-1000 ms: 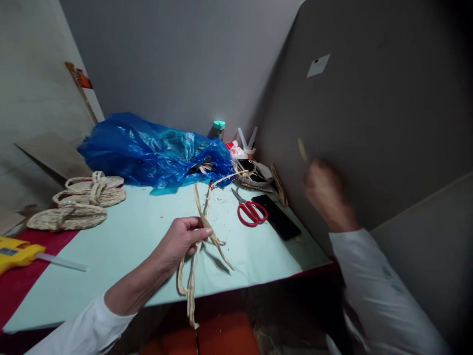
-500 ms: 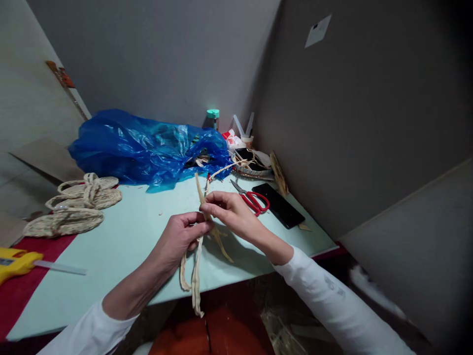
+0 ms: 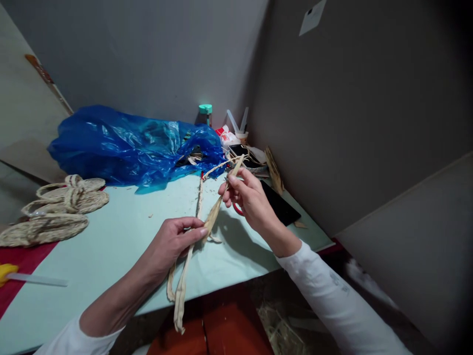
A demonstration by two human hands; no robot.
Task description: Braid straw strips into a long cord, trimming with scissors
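Note:
My left hand [image 3: 176, 239] pinches the lower part of a dry, tan plant-fibre strip [image 3: 213, 217] between thumb and fingers. The upper end of that strip is in a pinch of my right hand [image 3: 251, 199], so it runs slanting and stretched between the two hands. A pale braided cord [image 3: 200, 199] comes from a small red piece at the table's back and passes down to my left hand. Below that hand, pale loose strands [image 3: 180, 303] hang over the table's front edge. Red-handled scissors [image 3: 238, 209] are mostly hidden behind my right hand.
A crumpled blue plastic bag [image 3: 121, 148] lies along the back. Woven straw sandals [image 3: 70, 202] sit at left, near a yellow glue gun [image 3: 7, 272]. A black phone [image 3: 281, 207] lies at right. Behind stand a green-lidded jar [image 3: 205, 111] and a small cup [image 3: 242, 137].
My right hand has moved up and right, drawing the fibre strip out from my left hand. The scissors are now largely covered. The view has shifted slightly right.

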